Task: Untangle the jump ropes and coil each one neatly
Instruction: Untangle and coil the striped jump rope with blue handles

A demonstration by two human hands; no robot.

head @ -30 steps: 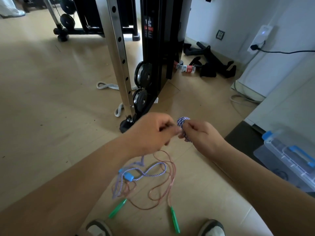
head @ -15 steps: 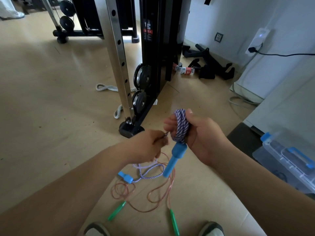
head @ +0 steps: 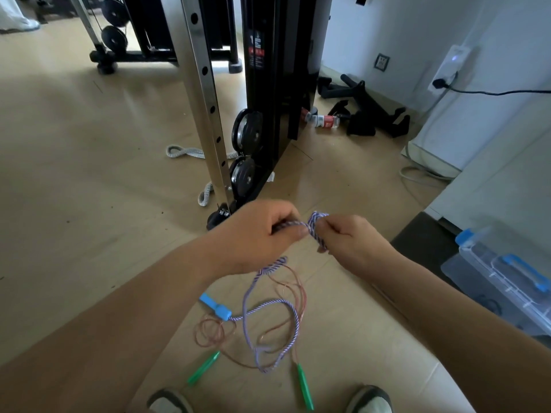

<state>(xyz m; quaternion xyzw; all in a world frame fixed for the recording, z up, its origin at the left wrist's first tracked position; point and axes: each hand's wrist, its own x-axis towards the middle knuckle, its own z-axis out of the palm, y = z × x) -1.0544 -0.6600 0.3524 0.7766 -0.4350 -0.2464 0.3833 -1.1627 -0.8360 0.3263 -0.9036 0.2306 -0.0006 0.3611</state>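
A blue-and-white braided jump rope (head: 269, 320) hangs from my hands in loose loops down to the floor, ending in a blue handle (head: 215, 306). My right hand (head: 348, 242) grips a small coil of this rope (head: 316, 226). My left hand (head: 256, 234) pinches the strand just beside the coil. A thin copper-coloured rope (head: 286, 293) with two green handles (head: 204, 368) (head: 304, 386) lies on the floor under the braided loops. The braided rope's other handle is hidden.
A steel rack post (head: 205, 93) and black weight machine with plates (head: 249, 131) stand just ahead. A clear plastic bin with blue latches (head: 512, 278) sits at right. Grey straps (head: 182, 152), black handles (head: 369, 114) and a bottle (head: 325, 120) lie on the floor. My shoes (head: 369, 399) are at the bottom.
My right hand turned over, hiding the blue handle that stuck out below it. My left hand rose to the coil with the strand, and more braided rope now hangs in loops.
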